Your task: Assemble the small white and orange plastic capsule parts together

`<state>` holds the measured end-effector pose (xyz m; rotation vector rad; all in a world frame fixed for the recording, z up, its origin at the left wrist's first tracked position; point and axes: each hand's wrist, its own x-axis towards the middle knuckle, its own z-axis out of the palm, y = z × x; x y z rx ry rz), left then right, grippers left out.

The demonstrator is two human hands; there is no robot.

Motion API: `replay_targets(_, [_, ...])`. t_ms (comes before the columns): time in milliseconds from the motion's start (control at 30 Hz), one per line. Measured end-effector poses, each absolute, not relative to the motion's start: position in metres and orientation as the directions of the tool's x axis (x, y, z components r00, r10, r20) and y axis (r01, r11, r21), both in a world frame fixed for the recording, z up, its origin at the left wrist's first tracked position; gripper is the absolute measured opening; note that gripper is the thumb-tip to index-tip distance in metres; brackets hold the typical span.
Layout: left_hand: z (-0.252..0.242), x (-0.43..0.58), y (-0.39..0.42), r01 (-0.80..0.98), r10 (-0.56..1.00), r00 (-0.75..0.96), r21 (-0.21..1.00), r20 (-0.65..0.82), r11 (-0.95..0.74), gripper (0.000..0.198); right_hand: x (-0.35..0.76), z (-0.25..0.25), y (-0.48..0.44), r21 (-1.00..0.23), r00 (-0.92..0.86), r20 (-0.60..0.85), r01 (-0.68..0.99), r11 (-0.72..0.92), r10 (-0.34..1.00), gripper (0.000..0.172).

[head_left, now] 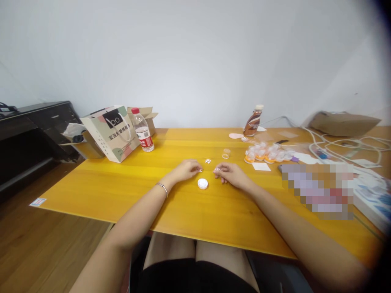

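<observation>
On the yellow wooden table, my left hand (187, 170) is closed at the fingertips on a tiny white piece (200, 170). My right hand (229, 175) pinches a small white piece with dark marks (216, 169). Between and slightly below the hands lies a round white lid (202, 184). A similar small marked white piece (208, 161) rests on the table just beyond them. Farther back, to the right, stands a small clear cup (226, 154).
At the left are a paper bag (117, 136), a water bottle (143, 132) and a cardboard box (150, 118). To the right are a brown bottle (253, 122), several clear containers with orange bases (267, 154), white cables (324, 142) and a brown bag (343, 124).
</observation>
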<state>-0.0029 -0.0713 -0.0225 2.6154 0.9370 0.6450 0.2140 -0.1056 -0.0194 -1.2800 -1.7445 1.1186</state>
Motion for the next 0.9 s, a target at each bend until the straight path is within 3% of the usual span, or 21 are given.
replay_targets(167, [-0.023,-0.003,-0.075,0.538,0.679,0.653,0.427,0.336,-0.727,0.015,0.208,-0.027,-0.103,-0.981,-0.283,0.064,0.156,0.112,0.957,0.016])
replay_targets(367, [-0.021,0.001,-0.080,0.513,0.701,0.568,0.480,0.432,-0.712,0.015,0.209,-0.034,-0.099,-0.994,-0.262,0.028,0.094,0.055,0.965,0.020])
replay_targets(500, [-0.020,0.004,-0.082,0.536,0.768,0.511,0.555,0.387,-0.636,0.019,0.209,-0.034,-0.099,-0.999,-0.262,-0.027,0.040,-0.017,0.965,0.016])
replay_targets(667, [-0.021,0.013,-0.087,0.427,0.762,0.490,0.645,0.424,-0.634,0.020,0.207,-0.034,-0.101,-0.991,-0.250,-0.102,-0.061,-0.121,0.963,0.010])
replay_targets(900, [-0.020,0.020,-0.096,0.272,0.775,0.521,0.791,0.358,-0.548,0.020,0.203,-0.030,-0.107,-0.979,-0.340,-0.107,-0.128,-0.158,0.934,0.011])
